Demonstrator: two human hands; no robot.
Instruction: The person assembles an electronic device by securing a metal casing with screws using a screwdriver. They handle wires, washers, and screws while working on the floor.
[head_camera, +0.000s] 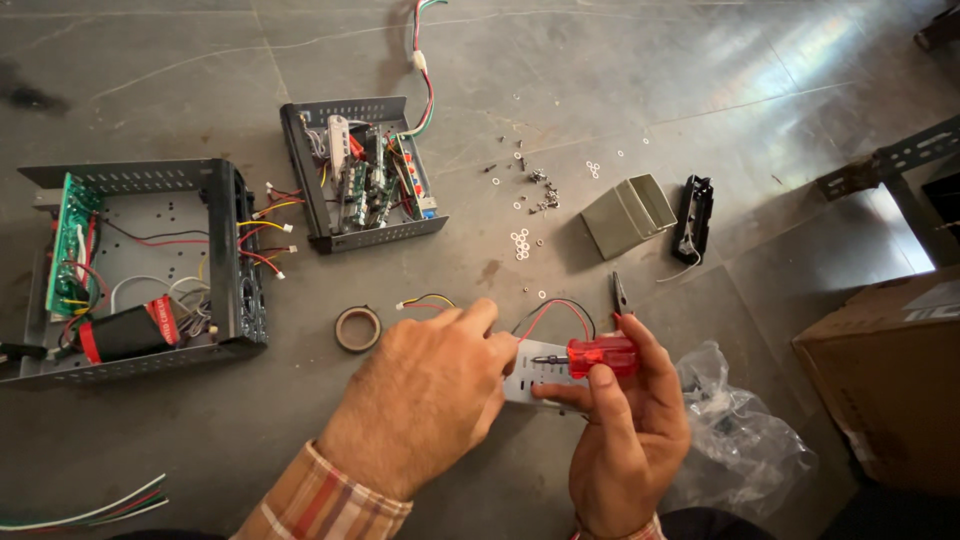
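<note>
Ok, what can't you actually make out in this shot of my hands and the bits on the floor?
Head view only:
- Screwdriver tip: hidden behind the left hand.
- White plate: mostly covered by both hands; its shape is unclear.
- Right hand: palm side faces away.
- Loose screws and washers: too small to tell apart.
- Cardboard box: cut off by the right edge.
- Plastic bag: contents too blurred.
</note>
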